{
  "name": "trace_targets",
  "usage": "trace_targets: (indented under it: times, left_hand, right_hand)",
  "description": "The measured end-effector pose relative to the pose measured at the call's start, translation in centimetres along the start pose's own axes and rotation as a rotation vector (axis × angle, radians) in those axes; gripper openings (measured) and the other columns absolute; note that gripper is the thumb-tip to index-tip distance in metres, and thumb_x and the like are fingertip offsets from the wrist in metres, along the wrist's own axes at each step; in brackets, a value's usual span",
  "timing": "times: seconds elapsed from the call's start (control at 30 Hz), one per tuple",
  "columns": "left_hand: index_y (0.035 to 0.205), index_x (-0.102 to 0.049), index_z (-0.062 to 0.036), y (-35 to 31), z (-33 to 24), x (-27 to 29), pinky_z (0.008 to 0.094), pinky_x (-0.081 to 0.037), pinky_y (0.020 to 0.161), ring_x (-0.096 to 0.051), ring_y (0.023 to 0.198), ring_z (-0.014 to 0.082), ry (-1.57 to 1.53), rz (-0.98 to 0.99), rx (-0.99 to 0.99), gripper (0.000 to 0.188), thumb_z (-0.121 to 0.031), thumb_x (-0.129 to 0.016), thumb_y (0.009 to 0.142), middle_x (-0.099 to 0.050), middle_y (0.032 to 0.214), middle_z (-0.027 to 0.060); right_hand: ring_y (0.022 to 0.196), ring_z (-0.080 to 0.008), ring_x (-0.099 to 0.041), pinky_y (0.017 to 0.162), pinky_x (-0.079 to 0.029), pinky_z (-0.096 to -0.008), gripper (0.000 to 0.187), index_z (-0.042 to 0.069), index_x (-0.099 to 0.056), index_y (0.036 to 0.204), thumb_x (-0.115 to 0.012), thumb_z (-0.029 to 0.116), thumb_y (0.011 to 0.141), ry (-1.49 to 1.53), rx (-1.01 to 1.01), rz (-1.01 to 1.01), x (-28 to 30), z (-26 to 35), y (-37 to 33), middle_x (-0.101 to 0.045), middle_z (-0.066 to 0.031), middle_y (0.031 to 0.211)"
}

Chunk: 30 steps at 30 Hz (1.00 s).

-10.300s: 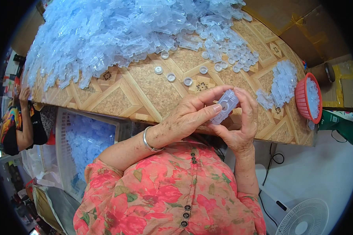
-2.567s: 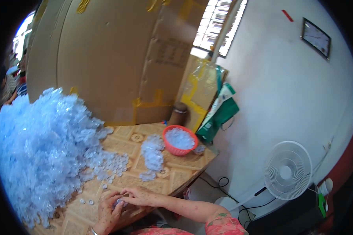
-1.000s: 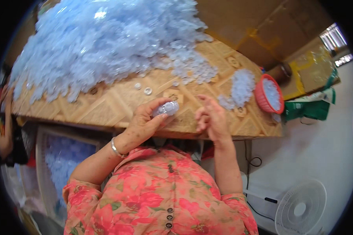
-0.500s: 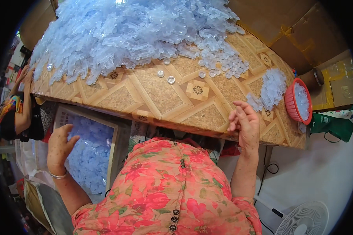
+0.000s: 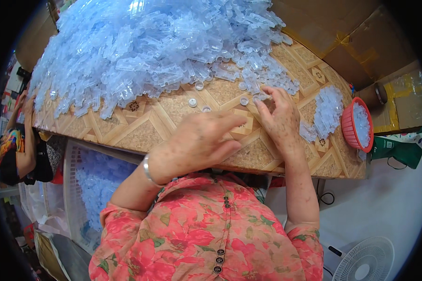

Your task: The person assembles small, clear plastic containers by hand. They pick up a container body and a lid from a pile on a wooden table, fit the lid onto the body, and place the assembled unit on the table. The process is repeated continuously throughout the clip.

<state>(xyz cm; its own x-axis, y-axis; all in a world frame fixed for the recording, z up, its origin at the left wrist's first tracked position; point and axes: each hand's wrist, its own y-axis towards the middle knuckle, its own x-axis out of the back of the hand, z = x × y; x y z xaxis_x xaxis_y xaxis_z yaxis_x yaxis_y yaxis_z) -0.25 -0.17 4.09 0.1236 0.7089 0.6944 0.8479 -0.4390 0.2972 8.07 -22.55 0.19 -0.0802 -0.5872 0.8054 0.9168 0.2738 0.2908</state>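
Note:
My right hand (image 5: 281,119) is over the tabletop, its thumb and fingertips closed on a small clear plastic piece (image 5: 263,97). That piece is at the edge of a cluster of round clear caps (image 5: 286,84). To its left, my left hand (image 5: 197,143) hangs over the table's near edge, fingers stretched to the right and thumb apart, with nothing seen in it. Loose round caps (image 5: 192,102) lie on the patterned table (image 5: 164,114) beyond the left hand. A large heap of clear, bluish plastic pieces (image 5: 150,47) fills the far side.
At the right, a red basket (image 5: 347,122) holds more clear pieces, beside a small pile (image 5: 327,110). Below the table's left side stands a filled crate (image 5: 70,187). A co-worker's arm (image 5: 27,140) is at the far left. A white fan (image 5: 363,264) is at lower right.
My left hand has moved right from over the crate to the table's near edge. My right hand has reached forward to the caps and closed on a small clear piece.

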Motion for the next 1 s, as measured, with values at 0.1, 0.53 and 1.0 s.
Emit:
trace_targets:
  times: [0.1,0.53,1.0]
  left_hand:
    - [0.124,-0.066,-0.0025,1.0,0.1,-1.8,0.046,-0.054,0.08,-0.068,0.096,0.0378,-0.037,0.09,-0.061,0.042,-0.02,-0.076,0.087,-0.071,0.104,0.018]
    - [0.141,-0.054,-0.0002,-0.3,1.5,-1.8,0.04,-0.058,0.089,-0.072,0.107,0.0312,-0.282,0.068,0.27,0.06,-0.011,-0.076,0.087,-0.071,0.118,0.0212]
    - [0.155,-0.039,-0.0006,1.2,0.6,-6.9,0.0315,-0.054,0.102,-0.063,0.121,0.0155,-1.479,0.125,0.446,0.056,-0.011,-0.06,0.104,-0.061,0.135,0.0107]
  right_hand:
    - [0.116,-0.0331,-0.06,0.1,-0.048,-0.045,0.047,0.003,-0.066,0.126,-0.076,0.027,0.086,-0.13,0.041,0.039,-1.1,-0.3,2.1,-0.066,-0.015,0.12]
    - [0.112,-0.0333,-0.06,0.096,-0.049,-0.0451,0.051,0.004,-0.062,0.128,-0.075,0.011,0.08,-0.159,0.149,-0.04,-0.1,0.0,2.2,-0.062,-0.0144,0.119]
    - [0.116,-0.0344,-0.062,0.099,-0.051,-0.044,0.06,0.005,-0.061,0.134,-0.076,-0.002,0.076,0.225,0.251,-0.128,1.2,2.5,-7.9,-0.062,-0.0151,0.128]
